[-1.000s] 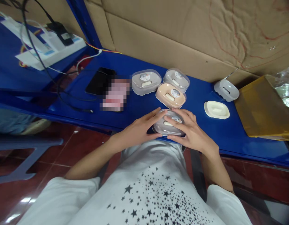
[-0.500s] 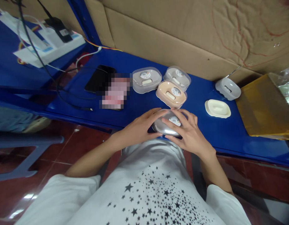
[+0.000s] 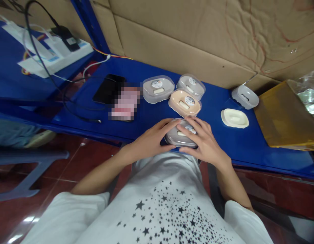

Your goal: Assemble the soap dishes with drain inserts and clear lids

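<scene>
A grey oval dish with a clear cover and a round sticker lies at the front edge of the blue table. My left hand grips its left side, thumb low and fingers on top. From the right, my right hand holds the same dish, its fingers spread over the cover. Just behind stand a peach covered dish and two grey covered dishes, one at the left and one at the right.
To the right are a cream tray, a grey dish and a brown box. A black phone, a blurred-out pink item, cables and a white power strip are at the left.
The view has shifted slightly. Glare on the held dish's cover has lessened, and its white centre piece now shows. Both hands keep nearly the same hold.
</scene>
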`<move>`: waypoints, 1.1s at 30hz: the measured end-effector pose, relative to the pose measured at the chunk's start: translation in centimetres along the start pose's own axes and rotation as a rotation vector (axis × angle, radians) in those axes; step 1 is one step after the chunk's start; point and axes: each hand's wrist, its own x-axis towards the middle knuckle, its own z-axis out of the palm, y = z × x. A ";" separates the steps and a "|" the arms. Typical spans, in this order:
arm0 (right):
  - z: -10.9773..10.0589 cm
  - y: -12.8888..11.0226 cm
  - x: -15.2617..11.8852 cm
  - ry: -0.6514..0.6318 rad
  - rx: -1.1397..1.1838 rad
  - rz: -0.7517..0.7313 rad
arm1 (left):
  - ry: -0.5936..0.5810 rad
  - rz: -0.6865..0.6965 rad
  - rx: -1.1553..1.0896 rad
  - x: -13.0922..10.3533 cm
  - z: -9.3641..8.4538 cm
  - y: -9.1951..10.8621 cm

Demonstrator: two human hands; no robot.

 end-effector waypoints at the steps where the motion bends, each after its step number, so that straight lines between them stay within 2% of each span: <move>1: -0.2 0.3 -0.2 0.025 0.036 -0.014 | 0.006 -0.005 0.014 -0.1 0.1 -0.1; 3: -0.9 1.7 -1.3 0.079 0.085 0.020 | 0.061 -0.024 0.089 0.0 0.3 -0.4; 4: -1.4 2.7 -2.2 0.111 0.073 0.082 | 0.112 -0.034 0.151 0.1 0.4 -0.6; 8: -2.7 7.9 -7.8 0.220 -0.243 0.523 | 0.362 -0.056 0.448 1.3 0.5 -1.1; 10: -2.8 9.4 -10.3 0.202 -0.341 0.662 | 0.418 -0.036 0.537 1.8 0.7 -0.8; 11: -2.7 9.4 -11.1 0.187 -0.355 0.686 | 0.414 -0.009 0.555 1.9 0.9 -0.4; 14: -2.7 6.8 -11.6 0.113 -0.246 0.576 | 0.309 0.131 0.563 1.5 2.1 1.0; 16: -3.2 4.6 -10.6 0.043 -0.093 0.414 | 0.214 0.231 0.590 1.1 2.9 1.8; 18: -4.5 4.0 -9.1 0.042 0.001 0.296 | 0.139 0.309 0.639 0.9 3.6 2.4; 20: -6.1 6.3 -7.7 0.120 -0.050 0.299 | 0.086 0.353 0.682 1.1 4.0 2.7; 22: -7.6 11.0 -6.4 0.169 -0.183 0.413 | 0.055 0.375 0.705 1.3 4.2 2.6; 25: -9.1 19.3 -5.5 0.115 -0.384 0.726 | 0.046 0.394 0.718 1.6 4.5 2.3; 27: -9.3 23.0 -5.4 0.082 -0.401 0.804 | 0.068 0.403 0.716 1.5 4.6 2.2; 28: -9.2 24.0 -5.6 0.078 -0.399 0.822 | 0.085 0.409 0.711 1.4 4.7 2.2; 30: -8.9 24.5 -6.2 0.109 -0.397 0.826 | 0.120 0.432 0.689 1.2 4.9 2.3; 33: -8.4 22.1 -7.6 0.230 -0.416 0.795 | 0.127 0.468 0.653 1.5 5.5 2.7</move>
